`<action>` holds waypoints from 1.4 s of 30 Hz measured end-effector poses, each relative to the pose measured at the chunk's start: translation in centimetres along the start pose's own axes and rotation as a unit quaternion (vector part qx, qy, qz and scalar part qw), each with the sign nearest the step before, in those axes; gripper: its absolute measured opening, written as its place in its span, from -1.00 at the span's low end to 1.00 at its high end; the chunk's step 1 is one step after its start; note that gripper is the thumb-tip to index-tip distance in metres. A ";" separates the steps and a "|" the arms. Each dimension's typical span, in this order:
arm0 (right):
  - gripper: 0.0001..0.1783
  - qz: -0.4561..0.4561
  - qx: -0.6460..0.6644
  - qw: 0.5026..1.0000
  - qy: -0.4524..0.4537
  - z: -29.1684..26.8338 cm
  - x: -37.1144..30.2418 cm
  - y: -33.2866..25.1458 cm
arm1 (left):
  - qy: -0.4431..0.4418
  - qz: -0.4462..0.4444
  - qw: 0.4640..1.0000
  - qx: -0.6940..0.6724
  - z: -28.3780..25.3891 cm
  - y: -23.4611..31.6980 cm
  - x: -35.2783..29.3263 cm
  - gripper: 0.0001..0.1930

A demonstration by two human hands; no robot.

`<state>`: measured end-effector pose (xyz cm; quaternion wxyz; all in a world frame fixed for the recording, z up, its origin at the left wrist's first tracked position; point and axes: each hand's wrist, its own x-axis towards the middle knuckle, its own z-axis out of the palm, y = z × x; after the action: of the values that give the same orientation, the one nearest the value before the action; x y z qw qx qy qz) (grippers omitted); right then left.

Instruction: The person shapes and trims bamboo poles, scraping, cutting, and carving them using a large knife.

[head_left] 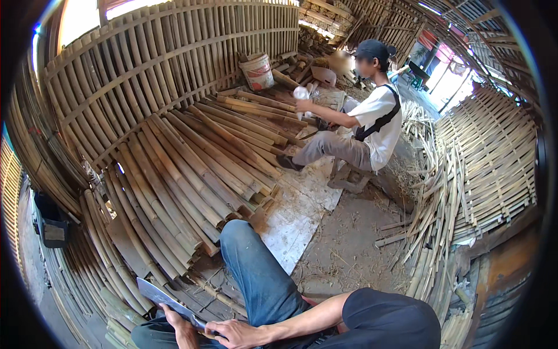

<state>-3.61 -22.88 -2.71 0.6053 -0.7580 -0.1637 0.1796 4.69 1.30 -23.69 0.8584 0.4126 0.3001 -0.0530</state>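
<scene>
Low in the view, over my lap, a broad-bladed machete [156, 295] points up to the left. My right hand [235, 334] comes in from the right and is closed around its dark handle. Against the near side of the blade, my left hand [181, 329] grips it, thumb along the metal; some of its fingers are hidden. Just beyond the blade lie split bamboo lengths [174, 250]. My raised knee in blue jeans [250, 262] is to the right of them.
Many bamboo poles lean toward a slatted bamboo wall [174, 52]. Across from me a seated person in a white shirt [386, 116] works with their hands. A white bucket [257, 72] stands behind. Thin strips [439, 198] and a woven panel [494, 157] lie right; a pale sheet [296, 232] covers some floor.
</scene>
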 end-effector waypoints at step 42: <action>-0.83 0.463 0.392 0.793 -0.061 -1.4 4.6 7.2 | 0.006 0.013 0.996 0.084 8.6 3.9 -6.7 -0.35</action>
<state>1.31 -23.53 -9.75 0.6840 -0.4280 0.2544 0.5332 4.64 -3.55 -13.18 0.8195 0.4873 0.2946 -0.0644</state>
